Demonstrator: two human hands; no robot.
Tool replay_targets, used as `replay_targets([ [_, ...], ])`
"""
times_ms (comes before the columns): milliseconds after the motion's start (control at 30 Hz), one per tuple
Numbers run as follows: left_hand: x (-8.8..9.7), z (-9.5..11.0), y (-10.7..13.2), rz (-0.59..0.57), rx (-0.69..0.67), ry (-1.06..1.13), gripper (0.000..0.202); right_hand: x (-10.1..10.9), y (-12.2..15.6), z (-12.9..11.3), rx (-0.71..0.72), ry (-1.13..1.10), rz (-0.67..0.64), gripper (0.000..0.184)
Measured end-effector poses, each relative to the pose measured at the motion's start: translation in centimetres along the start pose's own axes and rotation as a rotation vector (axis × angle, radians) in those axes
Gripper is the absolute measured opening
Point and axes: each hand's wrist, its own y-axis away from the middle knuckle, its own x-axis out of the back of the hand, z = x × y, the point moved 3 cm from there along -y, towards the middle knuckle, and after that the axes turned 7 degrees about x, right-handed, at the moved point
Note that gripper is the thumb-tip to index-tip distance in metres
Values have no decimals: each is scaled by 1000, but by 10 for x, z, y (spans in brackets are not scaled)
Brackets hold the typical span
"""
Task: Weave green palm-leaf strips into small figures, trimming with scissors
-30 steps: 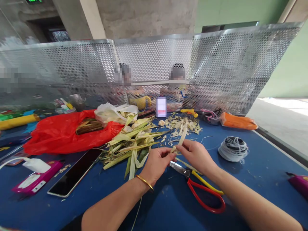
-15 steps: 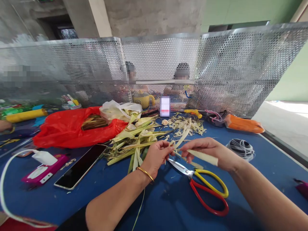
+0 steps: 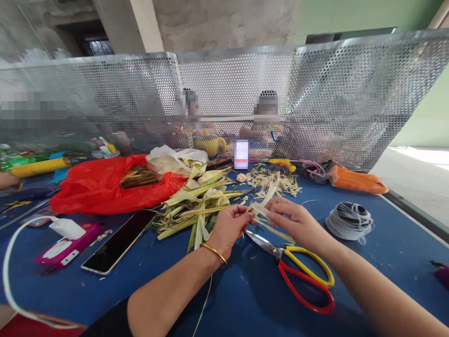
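Between my two hands are pale strips of dried corn husk (image 3: 269, 195). My left hand (image 3: 229, 229), with a gold bangle at the wrist, is closed, its thumb and fingertips pinching the husk strips. Opposite it, my right hand (image 3: 293, 220) pinches a pale strip where the pieces meet. Just below the hands lie scissors (image 3: 305, 269) with one yellow and one red handle, untouched on the blue table (image 3: 242, 304). A heap of greenish-yellow corn husks (image 3: 196, 206) is beyond my left hand, and small husk scraps (image 3: 273, 181) lie behind the strips.
At left are a red plastic bag (image 3: 87, 187), a phone (image 3: 119, 243) and a purple power strip (image 3: 72, 245) with a white cable. A spool of cord (image 3: 349, 222) and an orange packet (image 3: 358, 179) stand right. A perforated metal screen (image 3: 231, 79) crosses the back, people behind it.
My right hand has turned and closed in towards my left. The strip that pointed right under its fingers now lies up at the join. My left hand stays nearly still.
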Motion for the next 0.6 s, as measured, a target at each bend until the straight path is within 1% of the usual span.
replay_targets([
  [67,0,1,0,4,-10,2,26,-1,0,2,-20,57,-42,35],
  [167,0,1,1,21,-20,1,22,-3,0,4,-45,109,-67,33],
  [367,-1,0,2,40,-34,-30,21,-6,1,6,-81,181,-40,31],
  [500,-2,-1,1,54,-119,-115,15,-6,0,6,-85,206,-43,29],
  [600,-1,-3,0,68,-179,-182,16,-7,0,4,-88,211,-41,31],
])
